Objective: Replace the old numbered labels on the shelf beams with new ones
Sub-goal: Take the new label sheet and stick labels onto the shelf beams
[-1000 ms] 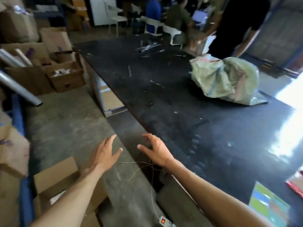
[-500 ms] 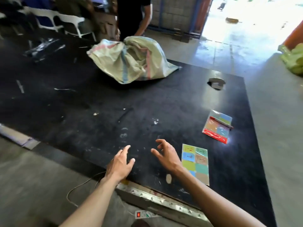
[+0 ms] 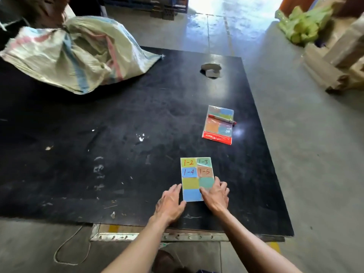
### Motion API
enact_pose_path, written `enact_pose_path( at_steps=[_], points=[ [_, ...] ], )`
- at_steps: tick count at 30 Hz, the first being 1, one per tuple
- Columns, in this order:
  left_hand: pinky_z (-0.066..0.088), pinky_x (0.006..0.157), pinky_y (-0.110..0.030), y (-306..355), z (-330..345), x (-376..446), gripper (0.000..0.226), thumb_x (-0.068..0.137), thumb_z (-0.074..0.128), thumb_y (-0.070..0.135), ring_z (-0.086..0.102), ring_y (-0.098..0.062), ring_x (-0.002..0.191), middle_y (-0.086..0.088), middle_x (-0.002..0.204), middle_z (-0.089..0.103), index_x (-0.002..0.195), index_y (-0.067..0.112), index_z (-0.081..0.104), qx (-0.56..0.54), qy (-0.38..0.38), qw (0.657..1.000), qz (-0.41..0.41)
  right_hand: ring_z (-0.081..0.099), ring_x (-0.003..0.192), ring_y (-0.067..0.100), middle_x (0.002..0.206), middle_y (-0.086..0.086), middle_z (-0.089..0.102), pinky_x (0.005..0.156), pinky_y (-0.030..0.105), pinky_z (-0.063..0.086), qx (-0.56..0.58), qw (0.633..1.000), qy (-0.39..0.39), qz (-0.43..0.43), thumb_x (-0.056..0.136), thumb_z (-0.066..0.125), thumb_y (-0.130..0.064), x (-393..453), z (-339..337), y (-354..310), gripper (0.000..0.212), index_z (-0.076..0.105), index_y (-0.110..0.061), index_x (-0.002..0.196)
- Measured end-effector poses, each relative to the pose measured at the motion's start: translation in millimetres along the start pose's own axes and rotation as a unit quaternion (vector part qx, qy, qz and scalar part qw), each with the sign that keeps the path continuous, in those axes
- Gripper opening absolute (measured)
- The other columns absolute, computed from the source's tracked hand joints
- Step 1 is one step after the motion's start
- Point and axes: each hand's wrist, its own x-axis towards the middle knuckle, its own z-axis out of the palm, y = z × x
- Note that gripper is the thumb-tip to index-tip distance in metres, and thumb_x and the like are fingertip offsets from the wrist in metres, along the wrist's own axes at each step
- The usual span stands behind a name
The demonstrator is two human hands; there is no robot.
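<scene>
A black tabletop (image 3: 118, 134) fills most of the frame. A large woven sack (image 3: 74, 54) lies at its upper left. Right of centre rests a packet of coloured labels (image 3: 218, 125) with a red pen (image 3: 222, 119) across it. Lower centre lies the label sheet (image 3: 194, 174), marked 1-2 to 1-5. The left hand (image 3: 171, 203), fingers straight, touches its left edge; the right hand (image 3: 215, 196), fingers spread flat, rests on its lower right corner.

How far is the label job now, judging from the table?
Done: the label sheet carries four written numbers, 1-2 to 1-5. In hand: both hands, left and right, touch the sheet's near end. Left: its lower stickers are blank; no shelf beam is in view.
</scene>
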Motion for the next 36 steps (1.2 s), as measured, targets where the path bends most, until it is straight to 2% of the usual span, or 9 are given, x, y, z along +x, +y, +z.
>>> enact_pose_path(
  at_steps=[2,8,14,18,25,28,30,33,36],
  points=[
    [0.040,0.110,-0.045,5.2,7.4,6.0,0.067,0.092,0.048,0.038,0.036,-0.022,0.139,0.004,0.160,0.030,0.153,0.024,0.025,0.013,-0.010,1.000,0.013,0.035,0.129,0.032,0.135,0.013,0.037,0.099,0.045,0.042,0.006,1.000,-0.004,0.022,0.083,0.065,-0.047,2.5,3.8,6.5,0.076,0.031,-0.013,0.142],
    [0.033,0.111,-0.043,9.7,23.1,14.4,0.065,0.099,0.042,0.034,0.019,-0.023,0.141,0.008,0.166,0.008,0.157,0.024,0.014,0.117,-0.027,0.993,0.016,0.034,0.126,0.029,0.133,0.010,0.037,0.098,0.042,0.041,0.022,0.999,-0.004,0.042,0.082,0.067,-0.047,9.9,9.8,10.9,0.062,0.043,-0.012,0.126],
    [0.034,0.107,-0.038,3.4,27.4,12.0,0.066,0.097,0.046,0.033,0.021,-0.023,0.140,0.008,0.165,0.015,0.156,0.025,0.018,0.178,-0.005,0.983,0.040,0.032,0.126,0.028,0.133,0.009,0.038,0.099,0.038,0.040,0.111,0.989,0.007,0.098,0.080,0.070,-0.030,14.7,13.0,2.4,0.054,0.049,-0.012,0.127],
    [0.038,0.104,-0.036,4.6,25.7,10.8,0.063,0.096,0.046,0.032,0.027,-0.023,0.138,0.006,0.163,0.022,0.155,0.025,0.023,0.208,0.006,0.977,0.050,0.033,0.125,0.028,0.132,0.009,0.039,0.097,0.036,0.040,0.129,0.985,0.015,0.111,0.080,0.069,-0.027,17.3,14.2,0.9,0.050,0.052,-0.012,0.125],
    [0.038,0.105,-0.038,6.1,22.8,6.5,0.065,0.095,0.047,0.030,0.025,-0.023,0.140,0.004,0.163,0.022,0.155,0.024,0.023,0.231,-0.003,0.971,0.055,0.039,0.125,0.029,0.129,0.008,0.053,0.097,0.041,0.041,0.152,0.982,0.023,0.113,0.081,0.066,-0.035,18.2,13.0,-1.5,0.049,0.047,-0.017,0.123],
    [0.036,0.108,-0.039,5.5,21.6,6.4,0.066,0.094,0.047,0.029,0.023,-0.024,0.142,0.004,0.164,0.020,0.155,0.025,0.021,0.242,-0.012,0.968,0.057,0.039,0.125,0.028,0.126,0.006,0.059,0.099,0.041,0.041,0.172,0.978,0.007,0.120,0.082,0.063,-0.043,24.4,10.9,0.2,0.051,0.050,-0.018,0.125],
    [0.034,0.109,-0.040,4.7,20.6,5.9,0.067,0.093,0.046,0.028,0.022,-0.024,0.143,0.005,0.165,0.018,0.155,0.026,0.020,0.246,-0.016,0.968,0.056,0.044,0.123,0.028,0.123,0.004,0.060,0.101,0.042,0.043,0.184,0.976,-0.009,0.116,0.079,0.061,-0.052,24.8,10.6,-1.1,0.050,0.058,-0.021,0.118],
    [0.033,0.110,-0.040,3.8,19.3,4.1,0.067,0.093,0.047,0.027,0.022,-0.024,0.143,0.006,0.164,0.017,0.154,0.028,0.019,0.244,-0.017,0.968,0.057,0.060,0.109,0.026,0.113,0.003,0.066,0.094,0.046,0.052,0.235,0.966,-0.013,0.106,0.058,0.057,-0.074,32.7,13.7,1.6,0.061,0.063,-0.027,0.097],
    [0.032,0.110,-0.041,-0.6,19.8,0.8,0.067,0.093,0.047,0.029,0.021,-0.024,0.143,0.007,0.165,0.014,0.154,0.028,0.019,0.237,-0.017,0.970,0.057,0.069,0.091,0.023,0.098,0.004,0.072,0.084,0.048,0.058,0.281,0.956,-0.025,0.079,0.069,0.069,-0.066,36.1,7.2,-1.9,0.051,0.061,-0.021,0.091]
  ],
)
